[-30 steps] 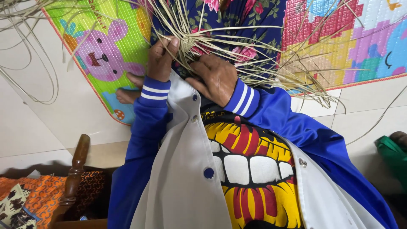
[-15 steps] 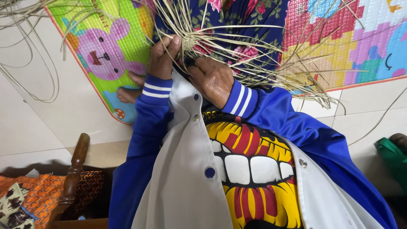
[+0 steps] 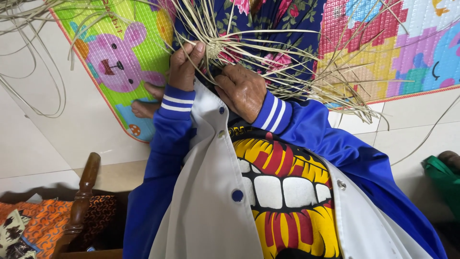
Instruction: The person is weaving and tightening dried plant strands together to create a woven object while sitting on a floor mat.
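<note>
- Left hand (image 3: 184, 67): fingers curled and closed on a small bunch of pale straw strands (image 3: 268, 52), thumb up beside the woven knot (image 3: 215, 49) at the centre of the work.
- Right hand (image 3: 242, 91): knuckles bent, fingertips pressed into the strands just below that knot; it grips the weave from the other side, so both hands pinch the same small woven start.
- Position of the work: held in the air close to the chest, above the lap covered in dark floral cloth (image 3: 287, 19); loose ends fan outward in every direction.
- Handling judgement: strands look light, thin and springy, stiff enough to stand out on their own, probably brittle if folded sharply. Best hold appears to be at the woven knot, where the strips cross; free ends would slip or splay.
- Sleeves: blue with white stripes; white jacket front with snap buttons (image 3: 237, 195).
- Beyond: colourful foam play mat (image 3: 105, 52) on pale floor tiles (image 3: 43, 144); more loose strips (image 3: 28, 57) curl at upper left; a bare foot (image 3: 146, 105) rests on the mat edge.
- Lower left: carved wooden post (image 3: 84, 192), orange patterned fabric (image 3: 43, 230).
</note>
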